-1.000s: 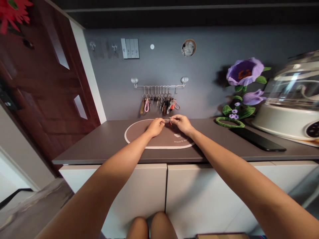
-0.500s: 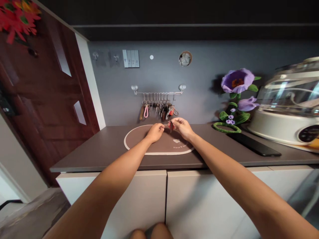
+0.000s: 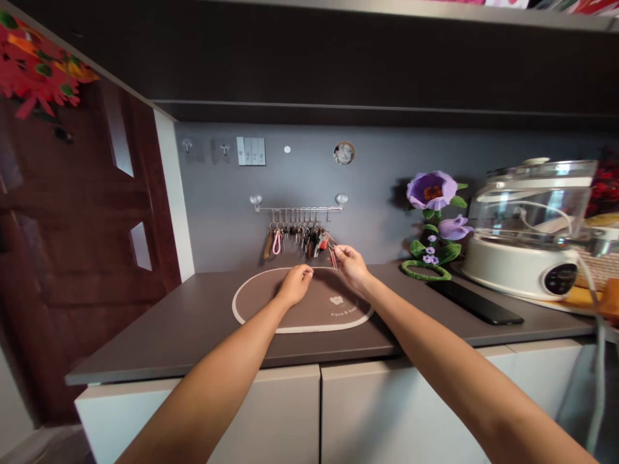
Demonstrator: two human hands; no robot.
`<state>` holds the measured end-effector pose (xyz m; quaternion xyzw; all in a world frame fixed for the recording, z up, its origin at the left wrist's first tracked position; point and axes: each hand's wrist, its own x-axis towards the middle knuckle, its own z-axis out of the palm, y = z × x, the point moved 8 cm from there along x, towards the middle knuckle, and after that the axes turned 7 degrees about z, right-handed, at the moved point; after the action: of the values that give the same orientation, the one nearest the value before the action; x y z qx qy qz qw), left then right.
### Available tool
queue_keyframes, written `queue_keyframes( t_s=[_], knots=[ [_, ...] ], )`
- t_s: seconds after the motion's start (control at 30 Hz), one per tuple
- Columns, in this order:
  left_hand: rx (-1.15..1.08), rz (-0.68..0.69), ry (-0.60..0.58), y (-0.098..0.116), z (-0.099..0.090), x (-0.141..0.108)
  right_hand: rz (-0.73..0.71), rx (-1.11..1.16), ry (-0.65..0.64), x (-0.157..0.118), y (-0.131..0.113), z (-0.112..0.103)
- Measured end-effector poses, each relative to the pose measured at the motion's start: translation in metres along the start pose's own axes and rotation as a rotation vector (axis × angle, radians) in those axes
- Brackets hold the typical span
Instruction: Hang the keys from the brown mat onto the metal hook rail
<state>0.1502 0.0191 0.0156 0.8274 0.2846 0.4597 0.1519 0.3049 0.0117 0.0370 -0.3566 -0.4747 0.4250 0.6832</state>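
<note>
1. Head view: the right hand [image 3: 351,264] is pinching a keyring [image 3: 333,258] between thumb and fingers near centre frame, just beside the hanging keys [image 3: 306,240]; contact between them is not showing clearly.
2. The left hand [image 3: 296,284] is curling its fingers inward above the mat [image 3: 309,314]; whether the fingertips are meeting, or holding anything, cannot be told.
3. Step in hand (judged): the right hand appears to be positioning the keyring below the right end of the rail [image 3: 300,209].
4. Next move (judged): conditions are calling for a steady pinch and clearance from neighbouring keys.
5. Count: one held keyring, one mat, one rail, two wall hooks [image 3: 186,147] upper left, one phone [image 3: 476,301] at right. The hanging keys are overlapping too closely for counting.
</note>
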Motion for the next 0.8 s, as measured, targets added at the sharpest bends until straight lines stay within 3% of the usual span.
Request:
queue_keyframes(
  t_s=[0.27,0.47,0.8],
  knots=[
    [-0.009,0.001,0.042,0.002,-0.002,-0.001,-0.017,-0.023,-0.005,0.029,-0.028,0.006],
    [0.008,-0.006,0.052,-0.003,-0.001,0.0,0.071,0.039,0.248,0.052,-0.044,0.002],
    [0.004,-0.028,0.042,-0.005,0.0,0.0,0.062,0.001,0.356,0.087,-0.049,0.002]
  ],
)
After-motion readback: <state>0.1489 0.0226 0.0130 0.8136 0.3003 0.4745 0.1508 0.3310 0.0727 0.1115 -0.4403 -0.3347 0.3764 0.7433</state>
